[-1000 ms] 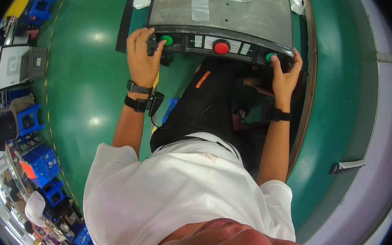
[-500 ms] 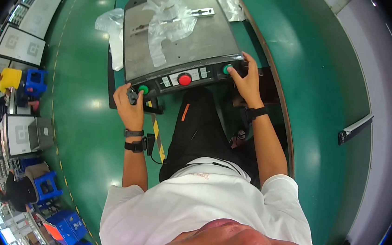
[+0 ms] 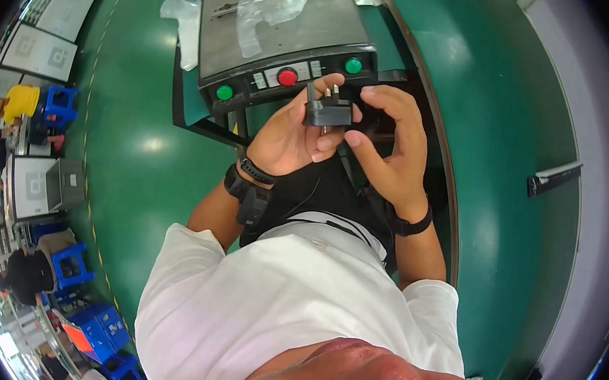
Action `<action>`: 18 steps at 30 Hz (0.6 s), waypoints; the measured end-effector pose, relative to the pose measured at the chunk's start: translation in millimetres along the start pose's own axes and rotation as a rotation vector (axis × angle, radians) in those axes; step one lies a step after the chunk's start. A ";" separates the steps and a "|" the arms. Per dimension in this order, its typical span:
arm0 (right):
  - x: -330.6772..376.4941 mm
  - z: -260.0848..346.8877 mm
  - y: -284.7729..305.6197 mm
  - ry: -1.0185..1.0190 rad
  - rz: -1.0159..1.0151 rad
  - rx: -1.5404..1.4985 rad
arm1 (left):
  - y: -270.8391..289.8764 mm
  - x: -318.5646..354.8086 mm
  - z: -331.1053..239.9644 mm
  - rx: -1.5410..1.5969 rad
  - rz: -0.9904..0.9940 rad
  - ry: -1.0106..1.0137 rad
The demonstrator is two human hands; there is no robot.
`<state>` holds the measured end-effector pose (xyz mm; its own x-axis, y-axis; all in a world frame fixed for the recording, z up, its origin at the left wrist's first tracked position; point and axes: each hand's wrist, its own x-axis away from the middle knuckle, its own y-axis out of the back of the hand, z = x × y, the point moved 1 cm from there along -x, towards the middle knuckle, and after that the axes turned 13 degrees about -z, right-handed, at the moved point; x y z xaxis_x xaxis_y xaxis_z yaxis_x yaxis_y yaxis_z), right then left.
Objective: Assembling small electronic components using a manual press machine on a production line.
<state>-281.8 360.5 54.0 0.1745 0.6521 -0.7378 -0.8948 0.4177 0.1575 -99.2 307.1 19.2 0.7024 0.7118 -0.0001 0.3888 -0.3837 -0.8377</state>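
A small black plug adapter (image 3: 328,110) with metal pins pointing up is held between both my hands, close to my chest. My left hand (image 3: 291,134) grips its left side with thumb and fingers. My right hand (image 3: 390,143) holds its right side, fingertips under it. Both wrists wear black bands. Just beyond the hands stands a grey machine (image 3: 282,29) with a front panel carrying a red button (image 3: 287,77) between two green buttons (image 3: 224,92) (image 3: 353,65). Clear plastic bags (image 3: 263,5) lie on the machine's top.
The green floor (image 3: 135,139) spreads to the left. Blue crates (image 3: 58,103) and grey boxes (image 3: 59,183) line the left rim, where other people sit. A grey wall with a handle (image 3: 553,175) runs along the right.
Both hands have left the machine's green buttons and come together toward my chest, now holding the black plug adapter. The view has tilted, so the machine sits farther away.
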 end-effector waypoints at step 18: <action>23.5 -4.3 12.5 -0.015 -0.109 0.092 | -21.4 -12.9 15.5 -0.354 -0.117 -0.315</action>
<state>-290.6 378.3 35.8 0.2751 0.6088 -0.7441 -0.8291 0.5421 0.1371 -125.8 315.2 28.6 0.4486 0.8845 -0.1276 0.6716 -0.4279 -0.6048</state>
